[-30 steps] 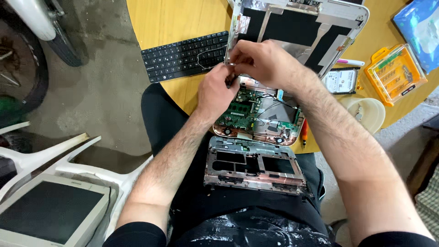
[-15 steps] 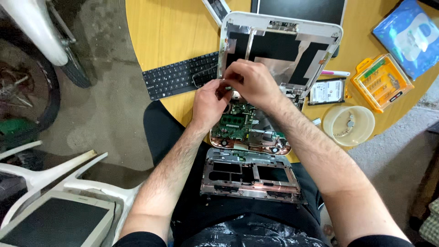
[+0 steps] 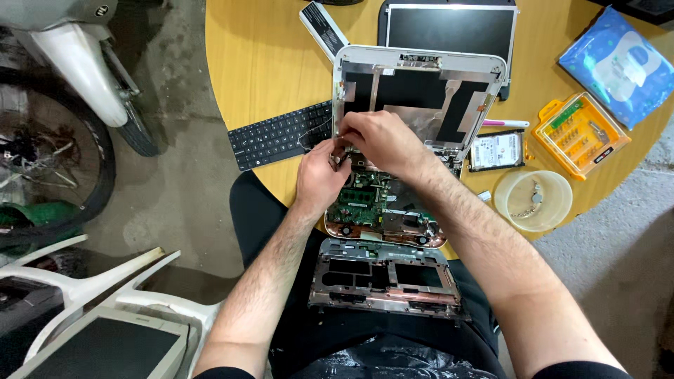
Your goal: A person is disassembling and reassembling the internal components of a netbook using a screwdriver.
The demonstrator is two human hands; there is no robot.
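Note:
An opened laptop lies at the near edge of a round wooden table [image 3: 267, 63]. Its lid shell [image 3: 421, 98] stands back, stripped of the screen, and the base shows a green circuit board [image 3: 361, 203]. My left hand [image 3: 319, 175] and my right hand [image 3: 379, 140] meet at the left hinge, fingers pinched on a small metal part [image 3: 340, 156] there. A bare grey laptop frame [image 3: 386, 277] rests on my lap.
A loose black keyboard [image 3: 277, 135] lies left of the laptop. A screen panel [image 3: 449, 28], a hard drive [image 3: 495, 151], an orange screwdriver kit [image 3: 577, 133], a clear bowl [image 3: 533, 200] and a blue packet [image 3: 618, 67] sit around. White plastic chair [image 3: 105, 295] and a scooter wheel [image 3: 49, 161] at left.
The view has shifted so the table sits lower in frame. Both hands stay together at the laptop's left hinge, working slightly lower on it.

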